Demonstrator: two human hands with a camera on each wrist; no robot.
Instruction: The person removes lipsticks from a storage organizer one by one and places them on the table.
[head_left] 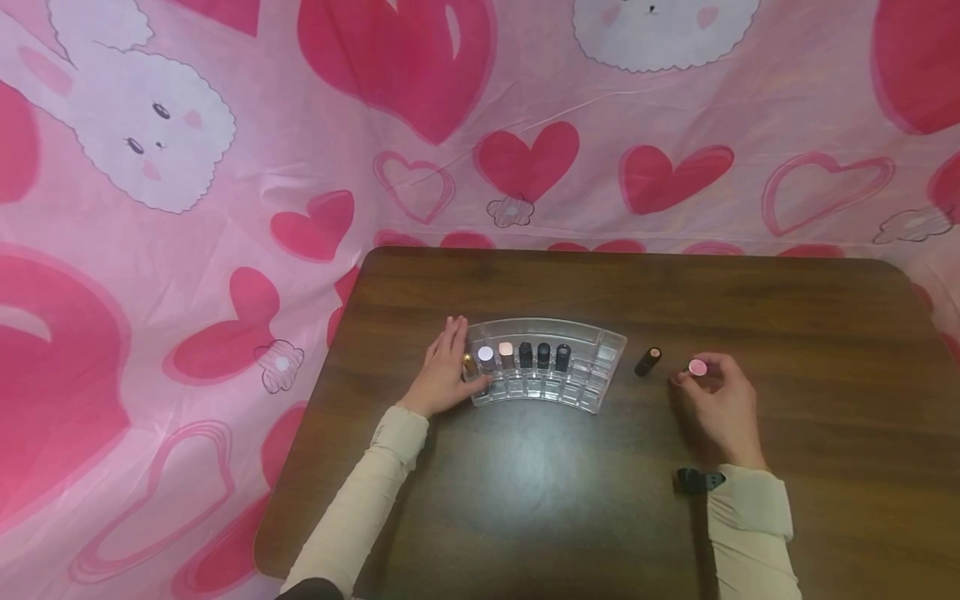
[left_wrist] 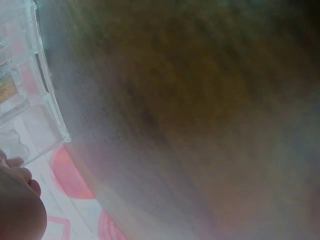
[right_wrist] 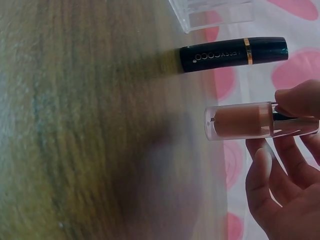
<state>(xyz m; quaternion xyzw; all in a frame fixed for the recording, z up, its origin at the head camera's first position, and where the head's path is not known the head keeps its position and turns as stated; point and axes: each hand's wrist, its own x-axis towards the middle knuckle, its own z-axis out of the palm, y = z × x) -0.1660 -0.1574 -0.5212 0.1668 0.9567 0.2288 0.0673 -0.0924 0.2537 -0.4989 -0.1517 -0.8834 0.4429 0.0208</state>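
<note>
A clear acrylic lipstick organizer (head_left: 534,405) sits on the table, with several lipsticks standing in a row in its left part. My left hand (head_left: 445,372) rests against the organizer's left end, fingers stretched along the side and thumb at the front. A gold-coloured tube (head_left: 469,363) is partly hidden beside that hand. At the right, my right hand (head_left: 726,406) pinches a lip gloss tube (right_wrist: 240,122) by its upper end; its clear body shows a pinkish-brown filling. Between organizer and right hand, a black lipstick (right_wrist: 220,56) with a gold band stands upright on the table.
The wooden table (head_left: 525,500) has rounded corners. A pink cloth (head_left: 540,100) printed with hearts and rabbits hangs behind and to the left. Black straps show at both sleeves, including the strap (head_left: 697,481) by the right wrist.
</note>
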